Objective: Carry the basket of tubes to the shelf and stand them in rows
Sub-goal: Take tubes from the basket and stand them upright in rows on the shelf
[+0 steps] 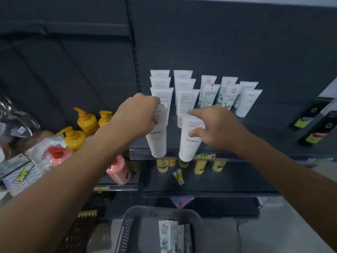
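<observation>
Shelf (255, 125): tube (157, 136) in L hand (138, 114)

white tubes (187, 99) upright in rows, shelf (273, 136)

Both my bare arms reach forward, my left hand (139, 114) and right hand (215, 128) each curled closed in a grip, knuckles up
</observation>
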The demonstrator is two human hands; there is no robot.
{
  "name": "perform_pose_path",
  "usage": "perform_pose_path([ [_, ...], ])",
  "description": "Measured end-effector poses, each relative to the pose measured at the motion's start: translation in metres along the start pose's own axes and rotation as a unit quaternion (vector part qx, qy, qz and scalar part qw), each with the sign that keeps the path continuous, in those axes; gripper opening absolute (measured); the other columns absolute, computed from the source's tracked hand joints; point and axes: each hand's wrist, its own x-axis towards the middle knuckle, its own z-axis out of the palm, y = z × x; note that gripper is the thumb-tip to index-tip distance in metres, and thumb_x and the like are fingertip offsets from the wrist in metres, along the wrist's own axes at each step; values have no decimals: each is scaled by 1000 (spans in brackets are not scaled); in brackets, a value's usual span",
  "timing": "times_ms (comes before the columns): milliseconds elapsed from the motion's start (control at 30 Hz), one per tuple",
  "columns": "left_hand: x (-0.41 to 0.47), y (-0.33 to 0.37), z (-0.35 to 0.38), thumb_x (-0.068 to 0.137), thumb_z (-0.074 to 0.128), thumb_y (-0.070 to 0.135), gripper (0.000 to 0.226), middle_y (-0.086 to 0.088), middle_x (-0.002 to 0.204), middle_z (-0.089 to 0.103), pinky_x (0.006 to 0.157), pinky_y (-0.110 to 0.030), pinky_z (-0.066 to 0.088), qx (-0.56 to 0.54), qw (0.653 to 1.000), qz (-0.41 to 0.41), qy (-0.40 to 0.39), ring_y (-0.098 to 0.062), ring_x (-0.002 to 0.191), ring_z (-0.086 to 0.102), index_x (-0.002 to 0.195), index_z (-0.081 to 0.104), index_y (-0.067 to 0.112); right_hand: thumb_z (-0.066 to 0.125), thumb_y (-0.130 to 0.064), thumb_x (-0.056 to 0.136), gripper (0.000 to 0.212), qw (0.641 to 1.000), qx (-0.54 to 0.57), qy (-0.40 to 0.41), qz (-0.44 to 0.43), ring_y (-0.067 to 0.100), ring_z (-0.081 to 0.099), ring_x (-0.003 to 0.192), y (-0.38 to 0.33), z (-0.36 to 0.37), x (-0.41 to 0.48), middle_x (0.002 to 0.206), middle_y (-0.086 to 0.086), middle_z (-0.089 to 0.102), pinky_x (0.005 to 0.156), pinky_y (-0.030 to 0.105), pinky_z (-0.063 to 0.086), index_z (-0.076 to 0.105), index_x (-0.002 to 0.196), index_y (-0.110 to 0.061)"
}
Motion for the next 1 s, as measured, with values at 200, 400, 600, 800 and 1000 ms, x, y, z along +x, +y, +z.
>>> perform_pose_path([
  [200, 35, 11, 8, 83, 67, 13, 21, -10, 92, 60, 62, -38, 47, 14, 1000, 8, 19, -33, 84, 61, 100, 55, 12, 77, -37, 84, 28, 998, -51, 6, 21, 22, 61, 79, 16, -6, 45, 80, -6, 63, 68, 38, 51, 54, 85, -20],
  [400, 47, 13, 34, 81, 62, 1, 26, -10, 106, 64, 66, -34, 37, 51, 999, 14, -4, -30, 92, 60, 99, 48, 13, 77, -31, 85, 22, 998, -59, -1, 29, 25, 64, 90, 28, 15, 64, 92, -2, 69, 71, 40, 53, 60, 93, -19],
  [600, 55, 3, 46, 80, 64, 2, 31, -9, 107, 65, 73, -35, 40, 46, 999, 12, 10, -28, 94, 58, 108, 53, 10, 74, -27, 88, 24, 998, -58, 0, 21, 25, 64, 96, 33, 26, 69, 102, -3, 69, 66, 35, 42, 62, 105, -16],
  [800, 54, 0, 53, 83, 69, 10, 36, -10, 113, 61, 74, -34, 39, 38, 999, 10, 1, -28, 102, 55, 114, 50, 8, 72, -28, 90, 28, 999, -41, -20, 30, 26, 61, 102, 35, 29, 70, 108, 0, 66, 74, 39, 48, 58, 110, -15],
  [1000, 49, -8, 53, 81, 78, 32, 70, -11, 132, 49, 96, -42, 44, 36, 999, -22, 13, -30, 118, 48, 136, 40, 10, 77, -42, 82, 67, 995, -95, 18, 4, 24, 48, 122, 29, 19, 68, 131, 1, 56, 100, 43, 41, 49, 140, -19],
])
